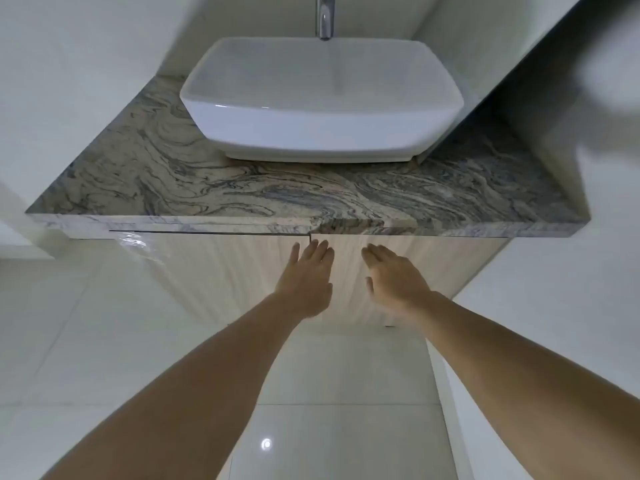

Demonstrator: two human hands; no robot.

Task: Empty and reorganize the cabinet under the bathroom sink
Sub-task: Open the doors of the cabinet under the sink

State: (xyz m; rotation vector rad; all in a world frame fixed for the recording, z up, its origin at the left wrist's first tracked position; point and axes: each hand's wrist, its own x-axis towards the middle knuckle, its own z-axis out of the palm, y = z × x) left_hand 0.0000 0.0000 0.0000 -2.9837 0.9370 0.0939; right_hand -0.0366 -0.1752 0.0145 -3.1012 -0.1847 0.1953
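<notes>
Cabinet (242, 268) sits shut under the bench (277, 192) and sink (322, 98); contents not visible. Left hand (306, 282) and right hand (394, 278) reach toward the doors, fingers straight, holding nothing, either side of the centre seam (310, 239). No handles visible, so judged best practice is to hook fingertips at the seam or top edge and swing both doors fully wide before unloading.

White sink (322, 98), grey-swirled countertop (277, 192)

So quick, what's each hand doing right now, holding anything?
Left hand: open, fingers straight, holding nothing, reaching at the cabinet doors.
Right hand: open, fingers extended, holding nothing.
</notes>
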